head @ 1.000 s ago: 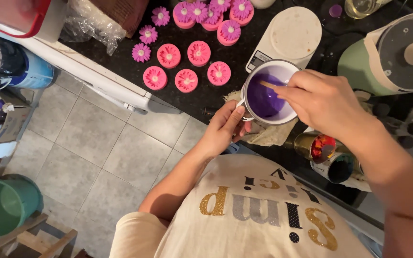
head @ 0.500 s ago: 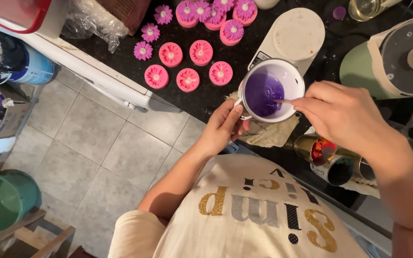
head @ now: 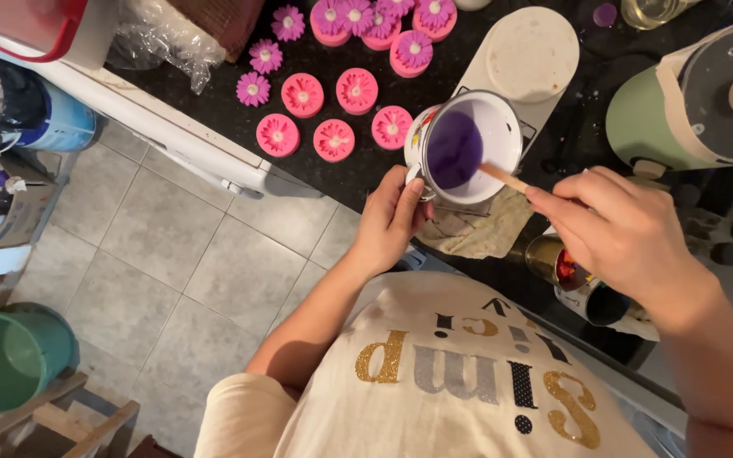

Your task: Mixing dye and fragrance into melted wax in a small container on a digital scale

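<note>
Mug point(head: 468, 146) of purple liquid sits on the dark counter point(head: 366, 182), near edge. Your left hand point(head: 392, 222) grips its near-left side, fingers curled shut; handle hidden under them. Your right hand point(head: 617, 229) pinches a wooden stick point(head: 502, 176), long axis running left and far into the mug. Stick tip is submerged, can't make out.

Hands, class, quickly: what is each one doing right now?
Left hand: closed on the handle side of the white cup.
Right hand: closed on a wooden stick dipped into the purple liquid.
</note>
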